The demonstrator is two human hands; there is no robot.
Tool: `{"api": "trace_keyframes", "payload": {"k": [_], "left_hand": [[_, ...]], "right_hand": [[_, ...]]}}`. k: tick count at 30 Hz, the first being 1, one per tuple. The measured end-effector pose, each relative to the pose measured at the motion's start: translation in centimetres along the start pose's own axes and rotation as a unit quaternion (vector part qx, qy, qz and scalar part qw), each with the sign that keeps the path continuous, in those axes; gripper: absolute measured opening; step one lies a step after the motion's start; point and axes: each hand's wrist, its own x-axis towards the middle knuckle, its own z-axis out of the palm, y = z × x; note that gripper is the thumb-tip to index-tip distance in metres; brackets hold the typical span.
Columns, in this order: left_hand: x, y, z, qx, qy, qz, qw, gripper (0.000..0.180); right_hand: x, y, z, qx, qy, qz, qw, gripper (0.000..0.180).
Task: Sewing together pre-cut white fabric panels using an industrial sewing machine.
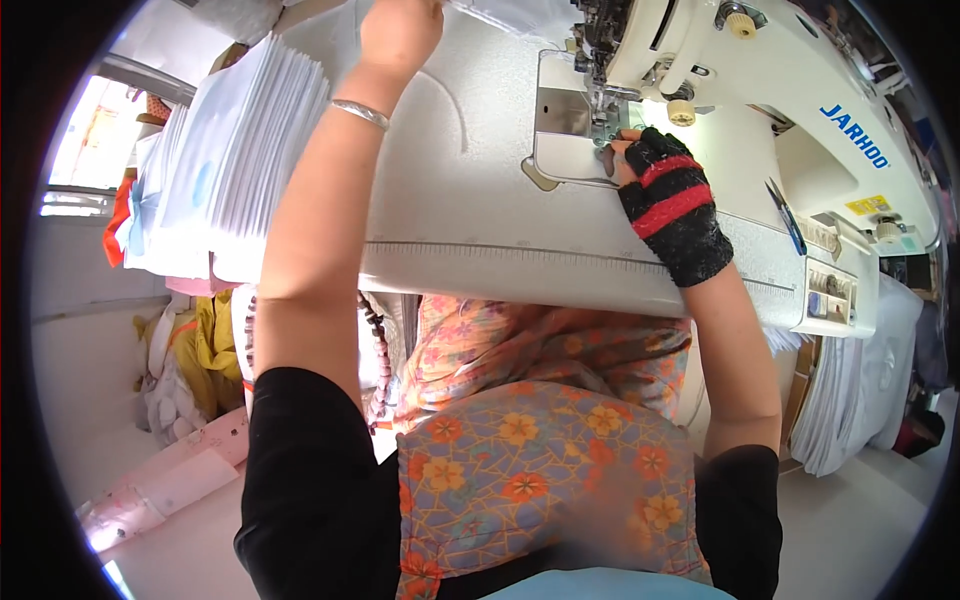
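Note:
My right hand (668,205), in a black and red fingerless glove, is beside the needle and presser foot (604,112) of a white sewing machine (830,110). Its thumb and fingers are drawn together just over the metal needle plate (570,158); anything pinched there is too small to make out. Far off at the upper edge, my bare left hand (402,35) reaches over the machine bed (480,200), with its fingers cut off by the picture's edge. Close to that hand lies some thin white sheet material (515,15). A silver bangle (360,113) circles my left wrist.
A thick stack of white folded pieces (260,140) stands left of my left forearm. Small blue-handled snips (788,218) lie right of my glove, above a parts tray (830,292). More white pieces (835,400) hang at the right. A ruler strip (520,252) runs along the front edge.

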Motion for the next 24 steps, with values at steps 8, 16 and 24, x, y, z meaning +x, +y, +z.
{"api": "trace_keyframes", "payload": {"k": [8,16,24], "left_hand": [[-3.4,0.5,-4.7,0.191,-0.051,0.050,0.979,0.020],[-7.7,2.5,-8.0,0.200,-0.002,0.080,0.976,0.021],[-8.7,3.1,-9.2,0.189,0.007,0.066,0.980,0.023]], "right_hand": [[-5.1,7.2,-2.7,-0.158,0.158,0.091,0.971,0.029],[-11.5,9.4,-10.0,-0.276,-0.003,0.170,0.946,0.025],[-9.3,6.5,-8.6,-0.124,0.074,0.192,0.971,0.008]]}}
